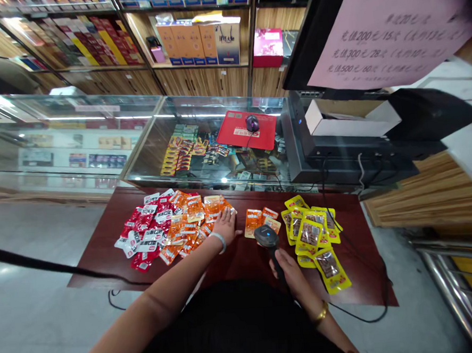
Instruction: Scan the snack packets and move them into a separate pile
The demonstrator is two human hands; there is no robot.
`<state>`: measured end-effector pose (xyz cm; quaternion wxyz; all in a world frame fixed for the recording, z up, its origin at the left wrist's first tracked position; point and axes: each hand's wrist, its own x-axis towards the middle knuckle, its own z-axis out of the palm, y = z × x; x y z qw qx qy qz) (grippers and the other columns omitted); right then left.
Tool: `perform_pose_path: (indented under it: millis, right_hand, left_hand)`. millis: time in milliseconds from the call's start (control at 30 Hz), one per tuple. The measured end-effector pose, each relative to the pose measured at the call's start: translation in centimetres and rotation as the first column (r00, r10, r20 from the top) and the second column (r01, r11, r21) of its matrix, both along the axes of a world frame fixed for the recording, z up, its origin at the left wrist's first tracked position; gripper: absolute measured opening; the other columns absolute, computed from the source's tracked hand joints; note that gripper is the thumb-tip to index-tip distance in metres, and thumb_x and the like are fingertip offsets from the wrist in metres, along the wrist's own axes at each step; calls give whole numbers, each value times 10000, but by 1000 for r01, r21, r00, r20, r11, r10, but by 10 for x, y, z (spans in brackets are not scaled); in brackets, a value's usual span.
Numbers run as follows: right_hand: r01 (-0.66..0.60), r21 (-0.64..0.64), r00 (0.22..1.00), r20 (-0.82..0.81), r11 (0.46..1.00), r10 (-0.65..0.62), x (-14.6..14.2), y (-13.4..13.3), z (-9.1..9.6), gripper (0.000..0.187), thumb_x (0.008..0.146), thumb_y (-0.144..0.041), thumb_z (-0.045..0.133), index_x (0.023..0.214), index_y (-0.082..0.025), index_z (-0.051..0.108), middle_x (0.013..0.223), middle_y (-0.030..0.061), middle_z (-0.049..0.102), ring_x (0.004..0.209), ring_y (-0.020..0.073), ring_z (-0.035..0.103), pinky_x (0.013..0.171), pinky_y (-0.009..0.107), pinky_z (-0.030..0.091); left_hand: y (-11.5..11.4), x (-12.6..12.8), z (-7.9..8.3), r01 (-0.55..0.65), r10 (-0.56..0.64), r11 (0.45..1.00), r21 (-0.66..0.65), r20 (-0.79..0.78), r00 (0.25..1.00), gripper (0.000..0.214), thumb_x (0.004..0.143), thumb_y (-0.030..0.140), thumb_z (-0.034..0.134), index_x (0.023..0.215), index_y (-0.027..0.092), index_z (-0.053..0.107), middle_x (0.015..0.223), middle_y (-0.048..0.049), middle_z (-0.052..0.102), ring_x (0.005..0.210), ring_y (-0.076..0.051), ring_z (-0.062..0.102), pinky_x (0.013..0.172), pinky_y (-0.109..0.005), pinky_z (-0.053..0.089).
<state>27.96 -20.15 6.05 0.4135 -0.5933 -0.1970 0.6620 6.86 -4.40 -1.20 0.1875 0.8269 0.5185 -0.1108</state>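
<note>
My left hand (225, 228) lies with its fingers stretched over the right side of a heap of orange snack packets (185, 227). Red and white packets (149, 232) adjoin that heap on the left. In my right hand (289, 269) is a black barcode scanner (267, 236), gripped by its handle, its head hiding part of a few orange packets (253, 222) between my hands. Yellow snack packets (310, 233) with clear windows lie piled to the right of the scanner.
The packets lie on a dark red wooden table (233, 262). Behind it stands a glass display counter (204, 184) bearing a red mouse pad (233, 136) and a computer mouse (252, 123). A cash register (299, 156) is at right. A black cable (362, 320) trails at the table's right.
</note>
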Motion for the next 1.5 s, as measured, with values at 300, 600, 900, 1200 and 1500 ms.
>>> perform_pose_path:
  millis: [300,600,900,1200,1500]
  right_hand:
    - [-30,3,999,41,1000,30,-1,-2,7,505,700,-713,594,722,-215,519,561,-32,530,443,110,440,425,228,334]
    - [9,9,999,32,1000,-9,0,-7,-1,483,717,-680,610,734,-206,515,566,-44,535,429,87,440,425,209,322]
    - [-10,-28,999,34,1000,11,-5,-8,6,491,687,-689,619,778,-215,526,554,-42,533,430,106,426,430,226,313]
    - [-8,20,1000,3,1000,8,-2,-9,1,446,749,-640,605,837,-208,535,583,-47,537,434,90,427,434,212,297]
    - [-47,48,999,-14,998,48,-9,7,8,496,711,-675,608,860,-205,559,586,-40,541,449,104,436,450,228,323]
  left_hand:
    - [4,-19,-1,-109,96,993,49,217,971,597,858,269,490,1411,103,343,1483,-171,348,1385,-233,309,1125,-377,284]
    - [31,-40,13,-323,330,928,187,-6,944,647,797,391,556,1367,127,401,1398,-179,439,1303,-317,374,1059,-430,303]
    - [55,3,21,-362,369,926,110,-47,928,569,685,512,671,1081,137,508,1172,-187,572,1167,-347,490,952,-437,364]
    - [45,5,40,-386,401,913,-130,131,906,421,768,415,647,1074,211,441,959,-82,675,881,-223,658,712,-275,442]
    - [43,-17,76,-412,420,907,-85,99,902,384,731,380,679,1011,190,497,946,-81,670,870,-219,646,736,-284,446]
